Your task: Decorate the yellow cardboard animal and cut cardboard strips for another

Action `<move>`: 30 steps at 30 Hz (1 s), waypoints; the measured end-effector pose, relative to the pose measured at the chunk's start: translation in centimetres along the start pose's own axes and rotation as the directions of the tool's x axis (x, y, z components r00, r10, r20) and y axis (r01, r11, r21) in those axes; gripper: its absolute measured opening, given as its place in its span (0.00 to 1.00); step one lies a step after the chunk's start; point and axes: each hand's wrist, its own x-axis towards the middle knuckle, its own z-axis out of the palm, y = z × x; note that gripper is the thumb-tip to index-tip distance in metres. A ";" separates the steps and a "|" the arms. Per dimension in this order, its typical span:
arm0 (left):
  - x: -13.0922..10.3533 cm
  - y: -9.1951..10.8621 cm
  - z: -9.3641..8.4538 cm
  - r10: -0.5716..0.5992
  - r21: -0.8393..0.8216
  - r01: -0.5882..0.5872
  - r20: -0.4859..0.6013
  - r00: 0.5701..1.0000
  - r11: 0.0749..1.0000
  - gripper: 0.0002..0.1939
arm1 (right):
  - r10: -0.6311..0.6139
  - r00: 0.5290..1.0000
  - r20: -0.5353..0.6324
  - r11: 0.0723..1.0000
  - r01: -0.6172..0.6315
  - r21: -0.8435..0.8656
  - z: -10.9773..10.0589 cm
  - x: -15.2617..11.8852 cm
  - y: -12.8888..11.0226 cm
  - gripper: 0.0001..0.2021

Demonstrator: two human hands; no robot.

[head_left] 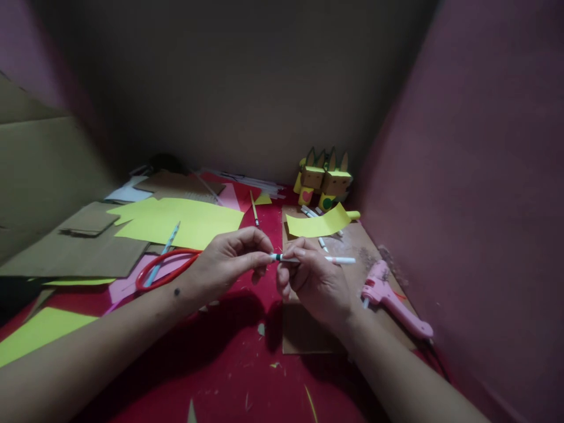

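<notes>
Both hands meet above the red table, on a thin white marker (289,259) with a dark green band. My left hand (235,252) pinches its left end between thumb and fingertips. Around the barrel, the fingers of my right hand (315,276) are closed. A white and pinkish pen end (341,260) shows right of the right hand; whether it belongs to the same marker I cannot tell. Red-handled scissors (145,270) lie beside the left wrist, next to a light blue patterned pencil (165,249).
A cardboard sheet (308,335) carries a pink glue gun (392,302), several markers and a curled yellow strip (319,223). Small cardboard figures (326,182) stand behind. Left are yellow paper (189,217), cardboard pieces (83,252) and a yellow pencil (254,208). Walls enclose the table.
</notes>
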 end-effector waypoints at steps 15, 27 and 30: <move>0.9 0.2 -1.3 0.087 0.221 -0.054 -0.145 0.986 0.974 0.02 | 0.106 0.991 0.079 0.991 -0.112 0.076 0.9 0.4 0.6 0.21; 8.3 -0.5 -0.3 -0.296 0.396 0.202 0.190 0.936 0.896 0.13 | 0.347 0.898 0.272 0.814 -0.143 -0.563 2.1 -1.8 0.6 0.18; 9.8 -1.3 2.0 -0.325 0.439 0.201 0.227 0.918 0.876 0.13 | 0.336 0.897 0.287 0.813 -0.123 -0.569 1.7 -1.7 0.2 0.16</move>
